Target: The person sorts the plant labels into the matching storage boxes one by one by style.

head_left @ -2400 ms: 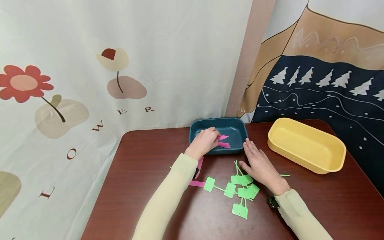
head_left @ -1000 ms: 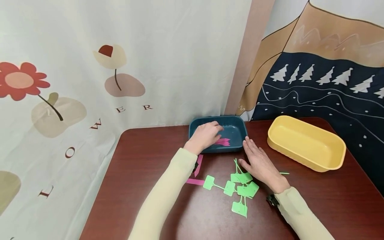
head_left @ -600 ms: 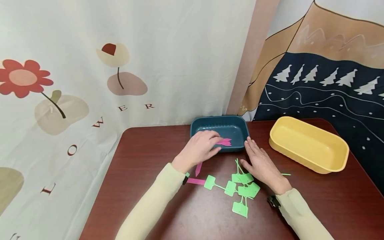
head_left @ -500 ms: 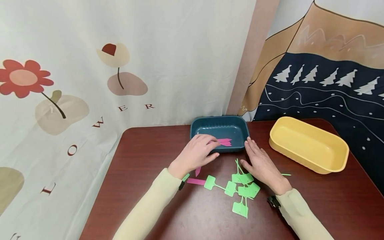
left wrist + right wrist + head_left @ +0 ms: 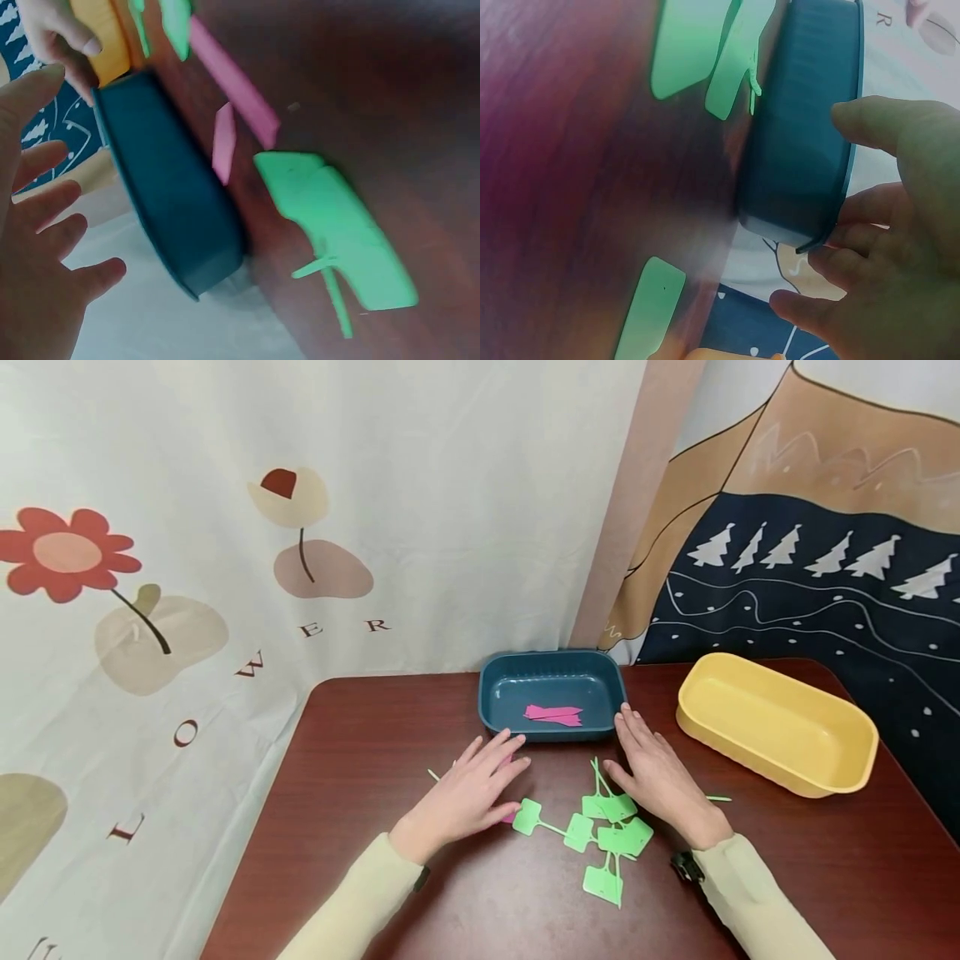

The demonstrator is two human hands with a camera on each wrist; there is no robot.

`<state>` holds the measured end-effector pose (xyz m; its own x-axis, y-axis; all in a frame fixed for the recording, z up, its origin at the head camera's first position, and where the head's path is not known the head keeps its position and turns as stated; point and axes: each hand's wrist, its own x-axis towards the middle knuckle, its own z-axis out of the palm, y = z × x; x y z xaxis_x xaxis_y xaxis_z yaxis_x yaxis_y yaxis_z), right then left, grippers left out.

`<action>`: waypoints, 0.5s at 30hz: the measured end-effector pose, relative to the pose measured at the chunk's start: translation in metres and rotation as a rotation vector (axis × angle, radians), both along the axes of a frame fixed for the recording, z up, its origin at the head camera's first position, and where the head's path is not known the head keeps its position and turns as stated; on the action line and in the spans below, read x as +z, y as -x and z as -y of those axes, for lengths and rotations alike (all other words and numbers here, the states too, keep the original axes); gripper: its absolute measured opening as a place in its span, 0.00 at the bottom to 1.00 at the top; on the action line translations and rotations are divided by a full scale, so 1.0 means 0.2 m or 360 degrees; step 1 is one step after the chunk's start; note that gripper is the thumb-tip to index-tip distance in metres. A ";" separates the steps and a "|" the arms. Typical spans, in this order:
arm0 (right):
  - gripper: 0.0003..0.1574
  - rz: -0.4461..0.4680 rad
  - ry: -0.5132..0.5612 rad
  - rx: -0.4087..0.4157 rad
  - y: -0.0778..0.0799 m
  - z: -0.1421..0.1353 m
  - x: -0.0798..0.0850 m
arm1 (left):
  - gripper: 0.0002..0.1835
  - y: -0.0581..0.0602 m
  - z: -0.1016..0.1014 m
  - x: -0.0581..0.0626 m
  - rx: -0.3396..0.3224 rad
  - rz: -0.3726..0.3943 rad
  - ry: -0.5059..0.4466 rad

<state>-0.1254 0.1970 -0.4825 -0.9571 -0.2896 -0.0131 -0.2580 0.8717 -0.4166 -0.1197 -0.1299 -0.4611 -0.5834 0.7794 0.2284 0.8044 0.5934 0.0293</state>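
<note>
Two pink strip labels with pointed ends (image 5: 553, 713) lie inside the dark teal basin (image 5: 607, 737) at the back of the table. My left hand (image 5: 465, 793) is open and holds nothing, fingers spread in front of the basin. Its fingers partly cover more pink strips on the table, which the left wrist view shows as a long strip (image 5: 234, 81) and a short pointed one (image 5: 224, 142). My right hand (image 5: 663, 777) has straight fingers, with the fingertips right at the basin's front right corner. Several green T-shaped plant tags (image 5: 622, 837) lie between the hands.
A yellow basin (image 5: 780, 722) stands at the right of the brown table (image 5: 360, 735). More green tags (image 5: 345, 232) lie by the left hand, and another tag (image 5: 651, 307) is near the right forearm. A printed curtain (image 5: 450, 527) hangs behind the table.
My left hand has let go of pink labels inside the teal basin, then drawn back out toward the front left, its fingers spreading. The right hand stays at the basin's corner.
</note>
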 end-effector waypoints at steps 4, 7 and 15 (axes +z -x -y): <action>0.52 0.0008 0.0005 -0.0005 0.00 0.00 0.01 | 0.35 -0.05 0.03 -0.04 -0.0024 0.0081 0.0061; 0.52 0.0009 0.0008 -0.0003 0.00 0.00 0.01 | 0.39 -0.08 0.06 -0.07 -0.0029 0.0149 0.0136; 0.51 -0.0013 0.0035 0.0004 -0.01 0.00 0.00 | 0.34 -0.12 0.09 -0.10 -0.0051 0.0221 0.0243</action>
